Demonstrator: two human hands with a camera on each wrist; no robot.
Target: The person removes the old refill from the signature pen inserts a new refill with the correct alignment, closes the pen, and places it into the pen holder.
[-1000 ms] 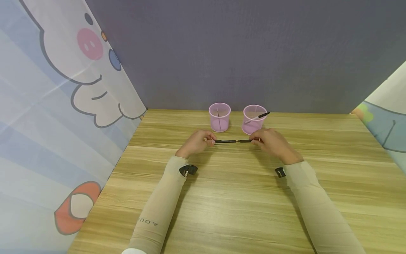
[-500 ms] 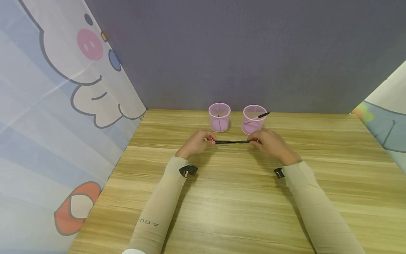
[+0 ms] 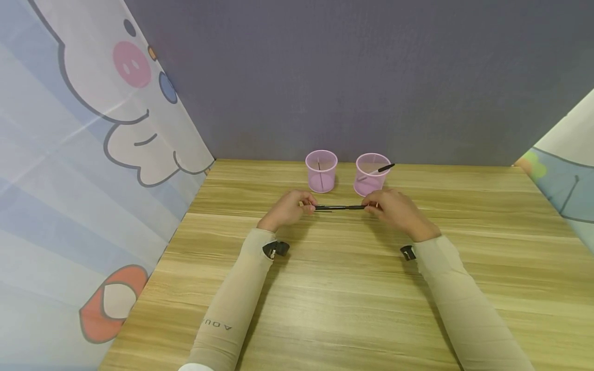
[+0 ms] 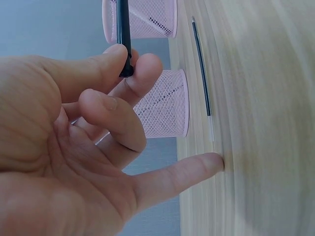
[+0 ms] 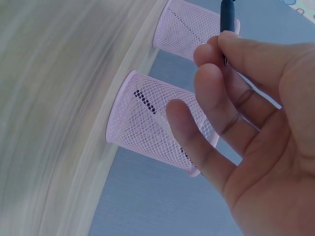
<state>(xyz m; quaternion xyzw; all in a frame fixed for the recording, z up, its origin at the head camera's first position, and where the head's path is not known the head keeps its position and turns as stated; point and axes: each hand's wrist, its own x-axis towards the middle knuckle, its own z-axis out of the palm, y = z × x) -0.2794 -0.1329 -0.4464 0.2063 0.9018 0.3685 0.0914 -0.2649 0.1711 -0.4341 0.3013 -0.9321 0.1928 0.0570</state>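
A black pen (image 3: 340, 207) lies level between both hands, just above the table. My left hand (image 3: 289, 208) pinches its rear barrel (image 4: 123, 29) between thumb and forefinger. At the other end my right hand (image 3: 394, 208) pinches the dark grip section (image 5: 227, 19), with the pointed tip showing past the fingers. The two sections meet in the middle with no visible gap. On the table under my left hand lies a thin black ink refill (image 4: 203, 69), and my left little finger is close to its pale end; whether it touches cannot be told.
Behind the hands stand two pink mesh cups. The left cup (image 3: 328, 181) holds a thin dark stick; the right cup (image 3: 364, 186) holds a pen (image 3: 385, 168) with a black end leaning over its rim. A grey panel (image 3: 352, 77) rises behind the wooden table (image 3: 325, 309).
The right hand has shifted slightly left, pushing the grip section against the barrel. The brass-coloured gap between the two pen sections has closed. The left hand and the cups have stayed put.
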